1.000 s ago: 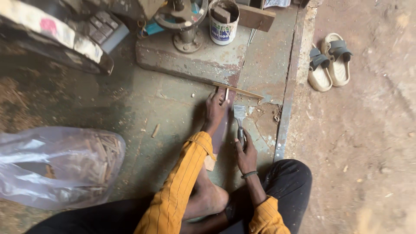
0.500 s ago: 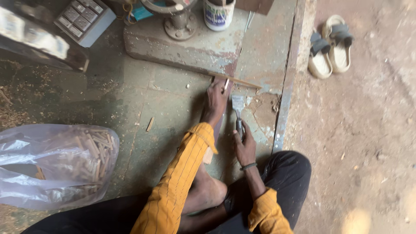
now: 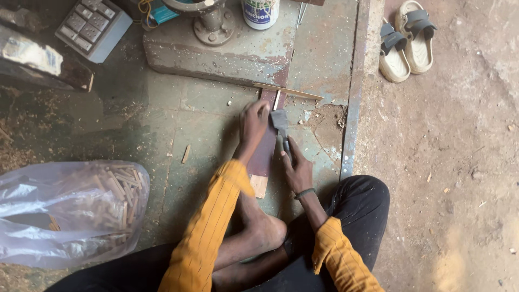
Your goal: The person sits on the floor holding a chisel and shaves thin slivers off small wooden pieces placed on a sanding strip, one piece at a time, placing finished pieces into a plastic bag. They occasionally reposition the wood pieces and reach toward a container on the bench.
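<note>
Two hands work over a dark wooden board (image 3: 266, 146) lying on the floor (image 3: 162, 124), its long axis running away from the person. At far left a clear plastic bag (image 3: 59, 211) holds pale wooden sticks; above it sits a grey keypad box (image 3: 93, 26). The left hand (image 3: 253, 125) pinches a thin stick (image 3: 277, 100) upright-lengthwise on the board's far end. Just right of it, the right hand (image 3: 296, 170) is closed around a flat-bladed knife (image 3: 280, 123), blade pointing toward the stick and nearly touching it. A white tin (image 3: 260, 12) with a blue-green label stands at top; a pair of pale sandals (image 3: 406, 39) lies far right.
</note>
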